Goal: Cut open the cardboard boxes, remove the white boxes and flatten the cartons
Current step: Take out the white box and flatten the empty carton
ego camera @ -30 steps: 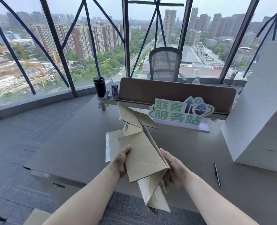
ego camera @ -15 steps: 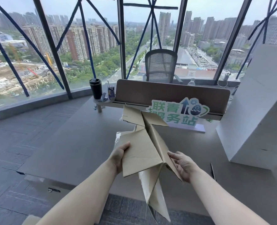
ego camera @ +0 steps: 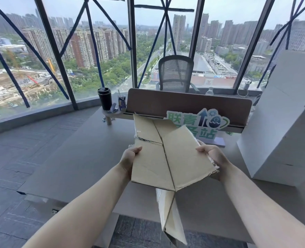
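A brown cardboard carton [ego camera: 169,158], cut open and spread nearly flat, hangs in the air over the grey desk [ego camera: 73,158]. My left hand [ego camera: 128,160] grips its left edge, thumb on top. On the right edge my right hand [ego camera: 214,158] holds it with fingers curled over the rim. One flap [ego camera: 171,217] dangles below the desk's front edge, and two more flaps point away from me. A stack of large white boxes [ego camera: 287,126] stands on the desk at the right.
A brown desk divider [ego camera: 183,102] with a green-lettered sign [ego camera: 200,122] runs across the back. A black tumbler [ego camera: 104,98] and small items sit on a side shelf. A mesh chair [ego camera: 175,74] stands behind, before tall windows.
The carton has gone from a narrow folded shape to a wide spread sheet. My right hand moved right and up and took hold of the right edge.
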Demonstrator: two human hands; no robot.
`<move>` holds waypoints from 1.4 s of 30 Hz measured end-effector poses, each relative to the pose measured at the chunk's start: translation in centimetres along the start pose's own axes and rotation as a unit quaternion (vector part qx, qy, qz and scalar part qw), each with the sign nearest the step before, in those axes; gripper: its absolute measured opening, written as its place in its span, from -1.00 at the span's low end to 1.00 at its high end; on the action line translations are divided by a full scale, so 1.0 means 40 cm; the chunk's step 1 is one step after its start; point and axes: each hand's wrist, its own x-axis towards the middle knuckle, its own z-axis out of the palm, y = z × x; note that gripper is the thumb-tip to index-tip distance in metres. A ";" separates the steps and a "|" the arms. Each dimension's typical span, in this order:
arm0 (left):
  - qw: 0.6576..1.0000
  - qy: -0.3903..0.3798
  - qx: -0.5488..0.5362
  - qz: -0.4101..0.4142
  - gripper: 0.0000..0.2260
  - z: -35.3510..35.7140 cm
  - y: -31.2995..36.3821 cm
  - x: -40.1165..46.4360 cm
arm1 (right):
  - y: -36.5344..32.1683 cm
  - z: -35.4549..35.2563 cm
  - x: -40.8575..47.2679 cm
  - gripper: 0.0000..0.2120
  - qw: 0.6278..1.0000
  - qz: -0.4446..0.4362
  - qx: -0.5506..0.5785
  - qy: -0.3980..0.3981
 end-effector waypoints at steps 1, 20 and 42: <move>1.000 -0.007 0.003 -0.004 -0.73 0.006 0.000 -0.005 | -0.003 0.022 -0.006 -0.55 1.000 0.001 0.002 -0.015; 0.987 -0.099 0.101 -0.074 -0.70 0.010 -0.023 -0.058 | 0.185 0.270 -0.016 -0.68 0.941 -0.028 -0.338 -0.004; 0.994 -0.022 0.075 0.076 -0.78 0.136 0.135 -0.043 | 0.164 0.026 -0.070 -0.50 0.587 -0.438 -0.654 0.190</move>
